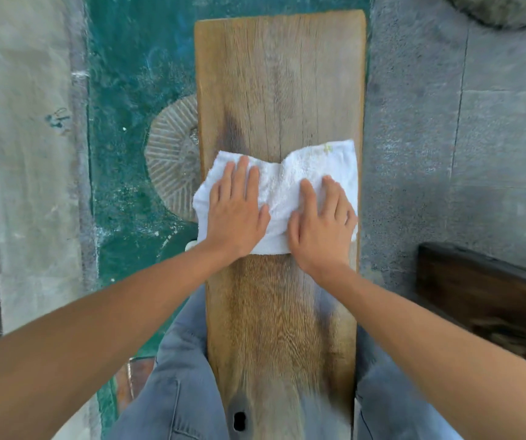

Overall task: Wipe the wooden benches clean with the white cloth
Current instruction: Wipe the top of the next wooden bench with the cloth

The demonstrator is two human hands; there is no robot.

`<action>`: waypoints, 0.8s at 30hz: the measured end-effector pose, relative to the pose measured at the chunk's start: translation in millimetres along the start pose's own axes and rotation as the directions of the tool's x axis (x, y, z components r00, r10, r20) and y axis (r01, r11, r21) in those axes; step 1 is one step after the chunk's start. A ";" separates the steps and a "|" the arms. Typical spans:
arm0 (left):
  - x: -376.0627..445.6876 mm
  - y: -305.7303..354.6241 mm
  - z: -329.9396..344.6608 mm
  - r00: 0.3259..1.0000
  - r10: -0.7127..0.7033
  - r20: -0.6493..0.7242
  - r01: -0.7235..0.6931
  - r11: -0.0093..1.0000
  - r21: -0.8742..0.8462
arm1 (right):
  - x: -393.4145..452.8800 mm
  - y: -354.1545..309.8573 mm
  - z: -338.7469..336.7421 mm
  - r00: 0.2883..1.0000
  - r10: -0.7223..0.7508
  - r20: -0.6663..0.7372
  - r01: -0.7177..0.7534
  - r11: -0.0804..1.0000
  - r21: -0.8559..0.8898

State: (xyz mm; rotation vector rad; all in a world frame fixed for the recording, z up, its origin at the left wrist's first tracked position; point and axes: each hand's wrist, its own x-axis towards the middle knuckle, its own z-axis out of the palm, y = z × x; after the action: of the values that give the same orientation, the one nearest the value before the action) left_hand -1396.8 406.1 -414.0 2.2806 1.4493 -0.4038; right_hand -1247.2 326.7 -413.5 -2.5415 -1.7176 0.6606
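A long light wooden bench point(280, 77) runs away from me down the middle of the view, its near part between my legs in grey jeans. A white cloth point(290, 185) lies spread across the bench's width at mid-length. My left hand point(236, 211) presses flat on the cloth's left half, fingers together and pointing forward. My right hand point(322, 223) presses flat on the right half, beside the left one. The bench's near end has a dark knot hole point(239, 420).
A round grooved stone point(169, 166) lies on the teal floor point(134, 74) left of the bench, partly under it. Grey stone paving point(461, 138) spreads to the right. A dark wooden bench point(483, 300) stands at the right edge. A pale concrete strip point(33, 154) runs along the left.
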 end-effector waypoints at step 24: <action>-41.4 -16.9 -184.3 0.976 0.182 0.118 -0.102 0.864 -0.493 | -78.2 74.4 -167.0 0.893 0.259 0.369 -0.450 0.479 0.754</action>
State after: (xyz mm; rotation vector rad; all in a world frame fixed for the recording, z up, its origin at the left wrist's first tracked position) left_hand -1424.8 468.8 -237.1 1.8822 1.1341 -0.1483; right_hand -1148.5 265.4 -252.2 -2.0988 -0.5394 1.3906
